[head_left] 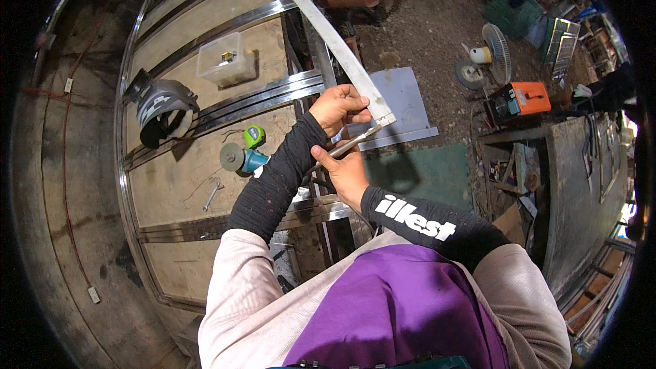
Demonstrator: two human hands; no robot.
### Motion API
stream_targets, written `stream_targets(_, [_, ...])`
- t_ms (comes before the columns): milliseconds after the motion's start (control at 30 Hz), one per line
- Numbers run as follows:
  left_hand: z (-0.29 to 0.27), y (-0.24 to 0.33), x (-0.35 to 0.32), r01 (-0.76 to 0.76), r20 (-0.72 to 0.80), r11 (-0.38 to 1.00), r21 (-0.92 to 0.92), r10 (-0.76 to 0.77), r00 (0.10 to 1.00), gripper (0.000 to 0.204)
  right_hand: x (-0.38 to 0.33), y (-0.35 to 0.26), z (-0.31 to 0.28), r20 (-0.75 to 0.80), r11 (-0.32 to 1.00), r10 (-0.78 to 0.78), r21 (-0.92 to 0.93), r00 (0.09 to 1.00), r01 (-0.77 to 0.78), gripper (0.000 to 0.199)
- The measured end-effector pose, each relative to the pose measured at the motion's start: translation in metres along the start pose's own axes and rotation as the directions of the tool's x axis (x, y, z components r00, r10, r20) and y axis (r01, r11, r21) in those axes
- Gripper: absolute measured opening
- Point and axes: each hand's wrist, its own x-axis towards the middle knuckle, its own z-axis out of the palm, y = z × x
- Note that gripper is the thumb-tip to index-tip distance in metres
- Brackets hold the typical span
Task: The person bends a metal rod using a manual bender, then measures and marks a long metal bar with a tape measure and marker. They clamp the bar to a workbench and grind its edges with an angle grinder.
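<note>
A long, pale metal strip [336, 42] runs from the top of the view down to my hands. Near its lower end, my left hand [336, 111] pinches its edge between thumb and fingers. My right hand [347, 172] is closed around a slim, grey metal tool [358, 140], thumb laid along it. The tool's tip meets the notched end of the strip; its exact kind is hard to make out. Some fingers of both hands are hidden.
At left, a shiny metal frame [225, 111] with board panels carries a welding helmet [164, 111], clear plastic box [220, 60], green tape measure [253, 137], angle grinder [250, 161] and wrench [213, 195]. At right stand a fan [497, 53], orange machine [525, 99] and grey cabinet [581, 184].
</note>
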Motion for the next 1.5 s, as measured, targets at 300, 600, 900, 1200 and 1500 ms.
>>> stream_targets(300, [-0.002, 0.001, 0.0, 0.013, 0.001, 1.0, 0.017, -0.013, 1.0, 0.016, 0.009, 0.003, 0.005, -0.076, 0.999, -0.005, -0.038, 0.997, 0.002, 0.042])
stream_targets(600, [-0.001, 0.005, 0.0, 0.029, -0.004, 0.999, 0.026, -0.029, 1.0, 0.014, 0.007, -0.004, 0.004, -0.076, 0.997, 0.081, 0.009, 0.994, -0.081, 0.042])
stream_targets(900, [-0.007, 0.001, 0.001, 0.057, 0.004, 0.997, 0.046, -0.058, 0.998, 0.015, 0.01, -0.007, 0.002, -0.026, 0.987, 0.154, 0.044, 0.988, -0.153, 0.067])
stream_targets(1200, [-0.01, 0.001, 0.001, 0.06, 0.023, 0.996, 0.06, -0.061, 0.998, 0.017, 0.006, -0.008, 0.008, -0.04, 0.967, 0.208, 0.158, 0.977, -0.199, 0.065])
stream_targets(1500, [-0.003, 0.004, -0.005, 0.06, -0.013, 0.998, 0.033, -0.06, 0.998, 0.016, 0.007, 0.001, 0.009, -0.086, 0.976, 0.197, 0.106, 0.977, -0.188, 0.065])
